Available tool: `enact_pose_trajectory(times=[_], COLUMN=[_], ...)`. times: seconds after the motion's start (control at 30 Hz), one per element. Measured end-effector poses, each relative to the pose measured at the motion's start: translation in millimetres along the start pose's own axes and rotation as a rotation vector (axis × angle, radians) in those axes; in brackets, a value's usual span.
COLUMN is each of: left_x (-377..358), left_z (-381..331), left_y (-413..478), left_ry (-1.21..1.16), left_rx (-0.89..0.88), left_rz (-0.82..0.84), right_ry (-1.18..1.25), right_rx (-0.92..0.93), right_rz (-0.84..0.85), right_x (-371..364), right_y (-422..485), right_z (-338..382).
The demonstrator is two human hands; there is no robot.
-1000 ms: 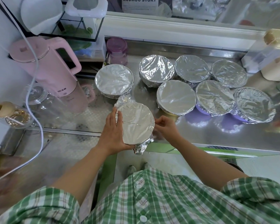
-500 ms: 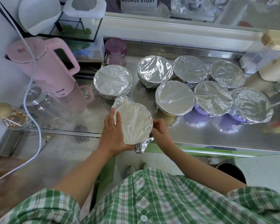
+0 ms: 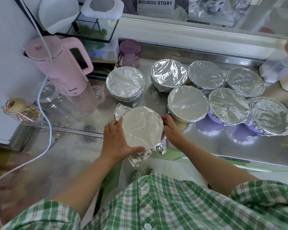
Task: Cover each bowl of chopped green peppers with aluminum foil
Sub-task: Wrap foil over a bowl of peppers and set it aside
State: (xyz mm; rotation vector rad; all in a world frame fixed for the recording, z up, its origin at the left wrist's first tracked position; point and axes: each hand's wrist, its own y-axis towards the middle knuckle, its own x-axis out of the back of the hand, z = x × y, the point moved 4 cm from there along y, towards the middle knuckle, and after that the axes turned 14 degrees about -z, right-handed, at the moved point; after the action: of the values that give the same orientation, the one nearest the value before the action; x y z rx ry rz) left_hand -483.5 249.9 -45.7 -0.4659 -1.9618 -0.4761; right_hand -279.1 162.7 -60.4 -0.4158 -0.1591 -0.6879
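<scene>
Bowl point(image 3: 142, 128), nearest of eight: stands at the front edge of the steel counter point(image 3: 206, 146), directly before me, between both hands. Foil point(image 3: 140, 157) is stretched flat over its top, with one faint crease across the middle. Loose crumpled flaps hang at the near side and stick up at the far left.

Left hand point(image 3: 116, 140): I see the fingers side by side, curved against the left side of the bowl. The thumb reaches along the near rim, so the hand cups the bowl through the foil.

Right hand point(image 3: 171, 128): fingers curled, tips pinching the foil at the right rim.

Lone covered bowl point(image 3: 125, 82): just behind the near one, apart from it.

Six covered bowls point(image 3: 229, 105): two rows of three to the right, packed close, rims touching or nearly so. Purple sides show under the two front right ones.

Pink kettle point(image 3: 60, 67): far left, upright, lid on, a white cable point(image 3: 40, 90) hanging across it.

Jar with a purple lid point(image 3: 130, 53): at the back, behind the lone bowl.

Glass jar point(image 3: 56, 103): in front of the kettle.

Green checked shirt point(image 3: 173, 205): bottom of view.
</scene>
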Motion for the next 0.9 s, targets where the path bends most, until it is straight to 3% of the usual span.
enact_pose_trajectory(times=[0.1,0.2,0.33,0.6,0.77,0.9], left_x=[1,-7,-11,-14,-15,-17], left_z=[-4,-10,-9,-4,-5,-4], left_y=[11,21,22,15,14,12], left_ry=[0.024,0.039,0.029,0.007,0.015,0.023], left_rx=[-0.068,-0.158,-0.127,-0.169,-0.145,-0.127], left_rz=[-0.013,0.153,0.288,0.194,0.199,0.172], right_ry=[-0.016,-0.017,-0.017,-0.226,-0.075,-0.001], right_rx=[0.004,-0.001,0.016,0.293,0.137,0.140], right_rz=[0.012,0.015,0.007,-0.308,-0.282,-0.208], right_x=[-1,-2,-1,11,11,11], right_y=[4,6,9,5,-16,-30], right_z=[2,2,-7,-8,-10,-16])
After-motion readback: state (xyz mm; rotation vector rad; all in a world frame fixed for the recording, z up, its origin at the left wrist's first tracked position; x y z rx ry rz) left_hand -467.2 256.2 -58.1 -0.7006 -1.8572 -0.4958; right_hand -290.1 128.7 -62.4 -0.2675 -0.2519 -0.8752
